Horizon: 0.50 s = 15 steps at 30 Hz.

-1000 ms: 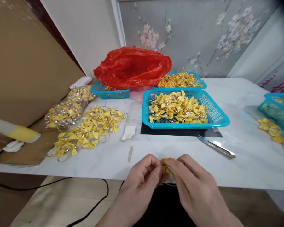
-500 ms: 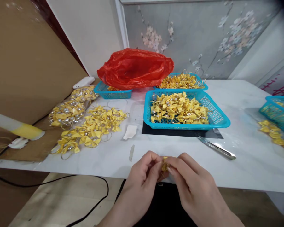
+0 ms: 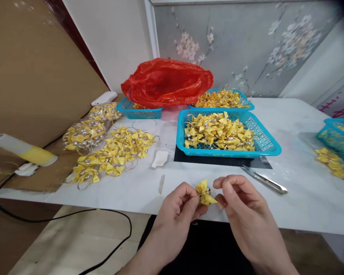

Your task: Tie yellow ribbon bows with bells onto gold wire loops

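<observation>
My left hand (image 3: 179, 214) pinches a small yellow bow (image 3: 205, 194) between thumb and fingers near the table's front edge. A silvery bead shows at the bow's middle, and its thin cord lies at my fingertips. Just to the right, my right hand (image 3: 246, 214) has its fingers bent but apart, with nothing visible between them; its lower fingertips are close to the bow's tip, and I cannot tell whether they touch. Similar bows with silver beads and cord loops lie in a loose pile (image 3: 114, 154) on the left and fill a blue basket (image 3: 230, 153) beyond my hands.
Metal tweezers (image 3: 265, 180) lie right of my hands. A white paper scrap (image 3: 159, 159) lies left of the basket. Behind stand a red plastic bag (image 3: 166, 86) and another blue basket (image 3: 247, 103). Bagged bows (image 3: 84, 133) and a tube (image 3: 24, 150) are left; a basket (image 3: 332, 139) is right.
My right hand has let go of the bow and drawn back to the right, its fingers parting. The bow, still in my left hand, now shows more fully. The view has shifted slightly.
</observation>
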Each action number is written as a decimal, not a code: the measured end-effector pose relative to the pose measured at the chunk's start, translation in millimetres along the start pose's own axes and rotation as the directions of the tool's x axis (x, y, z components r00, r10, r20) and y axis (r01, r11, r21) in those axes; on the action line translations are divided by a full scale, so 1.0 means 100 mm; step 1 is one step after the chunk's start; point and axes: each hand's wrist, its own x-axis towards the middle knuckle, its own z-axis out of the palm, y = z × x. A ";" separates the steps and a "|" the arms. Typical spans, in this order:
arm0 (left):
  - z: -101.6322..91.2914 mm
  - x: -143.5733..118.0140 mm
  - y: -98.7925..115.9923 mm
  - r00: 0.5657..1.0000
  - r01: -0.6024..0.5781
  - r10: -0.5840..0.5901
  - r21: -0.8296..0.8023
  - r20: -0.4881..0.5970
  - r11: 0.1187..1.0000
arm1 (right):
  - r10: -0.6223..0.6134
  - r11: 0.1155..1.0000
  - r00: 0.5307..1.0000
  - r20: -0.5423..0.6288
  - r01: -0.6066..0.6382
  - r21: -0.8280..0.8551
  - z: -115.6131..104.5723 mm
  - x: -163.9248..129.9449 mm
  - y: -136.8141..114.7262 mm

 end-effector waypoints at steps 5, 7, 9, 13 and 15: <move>-0.01 0.00 0.00 0.999 0.032 -0.033 -0.057 -0.010 0.998 | 0.092 0.977 0.996 -0.016 -0.087 0.193 0.00 0.07 -0.08; -0.02 -0.02 0.01 0.999 0.038 -0.039 -0.065 -0.014 0.997 | 0.053 0.985 0.998 -0.033 -0.047 0.167 -0.01 0.11 -0.09; -0.03 -0.04 0.04 0.998 0.064 -0.065 -0.096 -0.010 0.993 | 0.001 0.992 0.998 -0.056 0.006 0.125 -0.05 0.14 -0.08; -0.06 -0.07 0.08 0.991 0.135 -0.133 -0.208 0.022 0.969 | -0.047 0.997 0.997 -0.065 0.051 0.065 -0.16 0.17 -0.03; -0.07 -0.07 0.09 0.985 0.172 -0.164 -0.270 0.054 0.947 | -0.051 0.998 0.997 -0.060 0.053 0.032 -0.21 0.16 -0.01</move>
